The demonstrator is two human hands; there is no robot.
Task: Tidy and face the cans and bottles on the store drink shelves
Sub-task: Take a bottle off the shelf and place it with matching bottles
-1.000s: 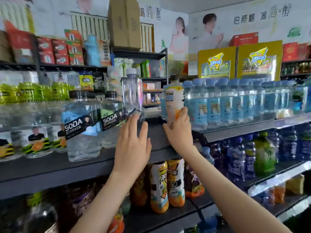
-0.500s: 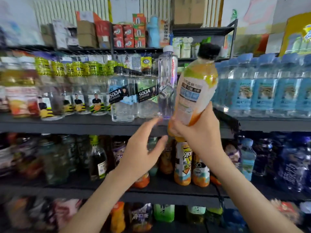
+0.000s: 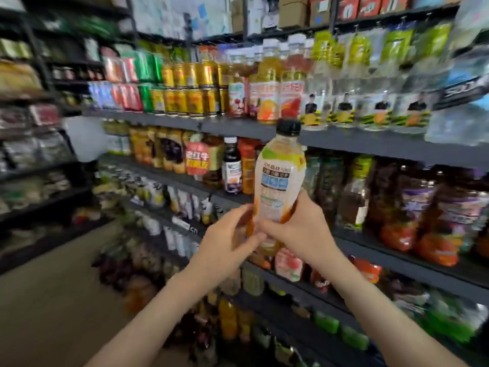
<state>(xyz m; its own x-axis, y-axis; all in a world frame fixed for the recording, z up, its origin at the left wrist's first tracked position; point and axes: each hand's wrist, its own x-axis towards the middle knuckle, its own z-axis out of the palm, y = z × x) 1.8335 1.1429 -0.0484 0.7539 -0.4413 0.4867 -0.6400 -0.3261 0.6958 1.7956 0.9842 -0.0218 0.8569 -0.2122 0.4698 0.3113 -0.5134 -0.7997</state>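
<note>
Presently held: one juice bottle (image 3: 280, 186), an orange drink under a black cap (image 3: 289, 126). It is upright in mid-air in front of the drink shelves and stands on no board.
Right hand (image 3: 299, 229): wrapped round the bottle's lower body from the right.
Left hand (image 3: 227, 242): thumb and fingers close on the base from the left (blur softens the fingertips).
Step in hand: judged to be a stray bottle being carried to its proper row. The small-print panel faces the wearer, so it is not yet faced.
Next move: calls for finding the matching row and a free gap, setting the bottle down upright, then turning its front outward, level with its neighbours.
Count, task's thing: one bottle, one cap, two hands on it.
Count, top shelf (image 3: 238, 125): gold cans (image 3: 185, 86) in two stacked layers (too blurred to number). To their right are portrait-label bottles (image 3: 346, 104), with four portraits legible.
Count, shelf below: one dark bottle (image 3: 232, 165) with a white label, just beside one red tag (image 3: 197, 157).
Count, tiers: at least four boards on this rack.
</note>
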